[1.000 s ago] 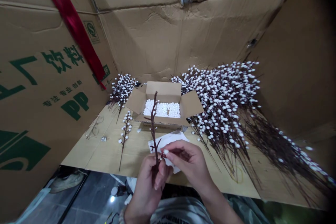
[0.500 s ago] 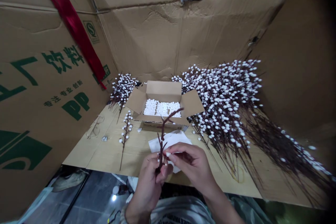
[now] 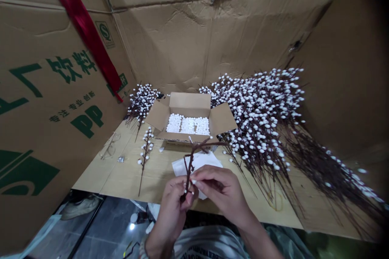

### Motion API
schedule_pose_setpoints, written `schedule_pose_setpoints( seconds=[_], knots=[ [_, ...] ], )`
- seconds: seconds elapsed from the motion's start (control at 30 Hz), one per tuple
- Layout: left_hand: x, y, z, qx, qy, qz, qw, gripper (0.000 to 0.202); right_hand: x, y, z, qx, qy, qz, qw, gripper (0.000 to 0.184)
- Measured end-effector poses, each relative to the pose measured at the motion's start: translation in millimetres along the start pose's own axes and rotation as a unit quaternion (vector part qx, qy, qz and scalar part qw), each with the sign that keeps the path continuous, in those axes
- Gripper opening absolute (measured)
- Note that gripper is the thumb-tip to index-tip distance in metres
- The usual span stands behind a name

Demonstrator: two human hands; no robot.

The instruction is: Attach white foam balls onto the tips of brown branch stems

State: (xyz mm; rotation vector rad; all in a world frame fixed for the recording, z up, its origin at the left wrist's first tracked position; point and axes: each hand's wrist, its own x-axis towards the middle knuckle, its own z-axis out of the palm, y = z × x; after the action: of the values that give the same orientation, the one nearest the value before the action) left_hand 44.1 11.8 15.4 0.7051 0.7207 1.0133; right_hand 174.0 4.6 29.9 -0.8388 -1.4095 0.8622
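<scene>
1. Flattened cardboard sheets (image 3: 194, 48) wall in a cardboard-topped table (image 3: 91, 174), and a red ribbon (image 3: 82, 28) runs down the left corner.
2. An open carton (image 3: 190, 103) filled with white foam balls (image 3: 187, 126) sits mid-table. Right of it lies a large heap of white-budded stems (image 3: 255, 117); left of it are a small bunch (image 3: 141, 103) and a single budded stem (image 3: 146, 158).
3. Green print on the left sheet reads "PP" above small Chinese characters.
4. In front of the carton, a brown branch (image 3: 191, 162) rises from the closed left hand (image 3: 172, 214), over a white paper sheet (image 3: 197, 162).
5. Right hand (image 3: 219, 190) pinches thumb to fingers at the branch, around a small white bud (image 3: 193, 181).
</scene>
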Motion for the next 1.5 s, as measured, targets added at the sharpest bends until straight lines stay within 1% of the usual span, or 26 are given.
schedule_pose_setpoints(
  seconds=[0.1,0.27,0.37,0.53,0.63,0.67,0.73,0.77,0.8,0.83,0.9,0.97,1.07,1.13,1.3,1.33,1.43,1.5],
  knots=[
    [1,2,1.6,0.007,-0.009,-0.002,1.0,0.029,0,0,-1,-0.009,-0.001,-0.012,1.0,0.013],
    [1,5,3.8,0.013,0.012,-0.005,1.0,0.029,0,0,0,-0.034,0.006,-0.037,0.999,0.014],
    [1,4,2.7,0.009,0.013,-0.003,1.0,0.03,-1,1,1,-0.033,0.005,-0.045,0.998,0.015],
    [0,-2,1.5,-0.028,-0.024,0.017,0.999,0.037,0,-2,-1,-0.041,-0.001,-0.022,0.999,0.013],
    [2,-5,-0.2,-0.021,-0.051,0.041,0.998,0.039,5,-8,-6,-0.053,-0.002,-0.011,0.999,0.011],
    [2,-5,-1.5,-0.013,-0.045,0.061,0.997,0.04,8,-10,-8,-0.062,-0.001,-0.011,0.998,0.011],
    [4,-3,-5.0,0.009,-0.011,0.127,0.992,0.039,12,-14,-12,-0.09,0.001,-0.009,0.996,0.011],
    [4,0,-6.7,0.026,0.009,0.163,0.986,0.038,13,-15,-13,-0.104,0.001,-0.007,0.995,0.011],
    [4,3,-8.2,0.052,0.017,0.193,0.98,0.038,15,-16,-14,-0.116,-0.001,-0.006,0.993,0.011],
    [4,7,-9.0,0.084,0.017,0.211,0.974,0.04,15,-17,-14,-0.125,-0.004,-0.003,0.992,0.011],
    [3,13,-8.7,0.138,0.009,0.225,0.965,0.041,16,-17,-13,-0.139,-0.012,-0.004,0.99,0.011],
    [1,16,-6.0,0.168,0.031,0.217,0.961,0.041,15,-16,-11,-0.15,-0.017,-0.011,0.989,0.012],
    [1,14,-1.5,0.176,0.085,0.182,0.964,0.029,14,-15,-9,-0.154,-0.008,-0.004,0.988,0.014],
    [2,10,-0.4,0.152,0.113,0.161,0.969,0.026,13,-13,-7,-0.148,0.009,0.011,0.989,0.012],
    [4,1,-1.1,0.053,0.152,0.131,0.978,0.022,9,-7,-1,-0.103,0.047,0.045,0.993,0.001],
    [4,0,-0.7,0.036,0.159,0.128,0.978,0.022,8,-6,0,-0.092,0.051,0.051,0.993,0.002],
    [5,1,0.7,0.001,0.177,0.13,0.975,0.021,4,-4,-1,-0.083,0.03,0.059,0.994,0.006],
    [6,2,-1.1,-0.01,0.185,0.144,0.972,0.021,4,-4,-9,-0.121,0.019,0.044,0.991,0.007]
  ],
)
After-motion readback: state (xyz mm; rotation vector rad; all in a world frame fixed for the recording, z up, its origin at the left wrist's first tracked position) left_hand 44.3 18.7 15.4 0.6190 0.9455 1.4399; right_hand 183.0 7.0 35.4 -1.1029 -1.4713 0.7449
